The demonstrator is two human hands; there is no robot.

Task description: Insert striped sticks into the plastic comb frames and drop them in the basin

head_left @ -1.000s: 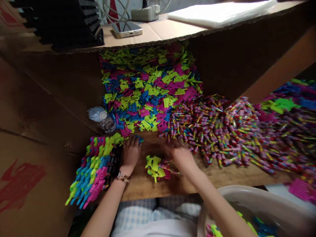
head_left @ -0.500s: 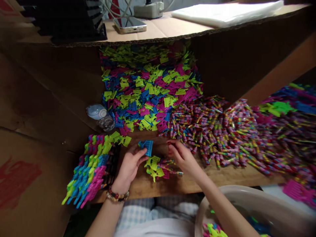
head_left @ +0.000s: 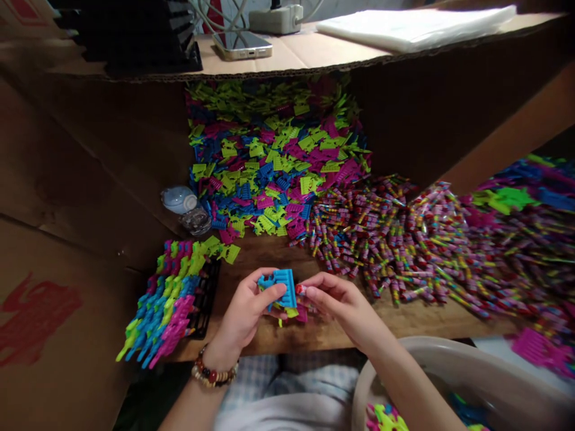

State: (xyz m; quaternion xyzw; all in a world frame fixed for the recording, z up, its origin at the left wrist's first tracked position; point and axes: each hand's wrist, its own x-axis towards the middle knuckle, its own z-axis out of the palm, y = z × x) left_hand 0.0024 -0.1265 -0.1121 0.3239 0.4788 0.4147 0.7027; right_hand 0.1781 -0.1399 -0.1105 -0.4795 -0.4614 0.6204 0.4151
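Observation:
My left hand (head_left: 245, 314) is closed on a small blue plastic comb (head_left: 282, 286), held up over the front of the wooden table (head_left: 404, 320). My right hand (head_left: 344, 305) pinches a thin striped candy stick (head_left: 300, 290) whose tip touches the comb's right side. Under both hands lies a little heap of yellow-green combs with sticks (head_left: 291, 312), mostly hidden. A big heap of loose blue, pink and yellow-green combs (head_left: 269, 161) fills the back. To its right spreads a mass of wrapped striped sticks (head_left: 413, 239).
Stacked rows of combs (head_left: 168, 299) sit on a black rack at the left. A small clear bottle (head_left: 186, 209) lies by the cardboard wall. A pale basin (head_left: 449, 371) with more pieces stands at lower right. A phone (head_left: 242, 45) and power strip rest on the upper shelf.
My left hand took a blue comb from beside the rack and lifted it toward me. My right hand left the stick pile holding a stick and met the comb.

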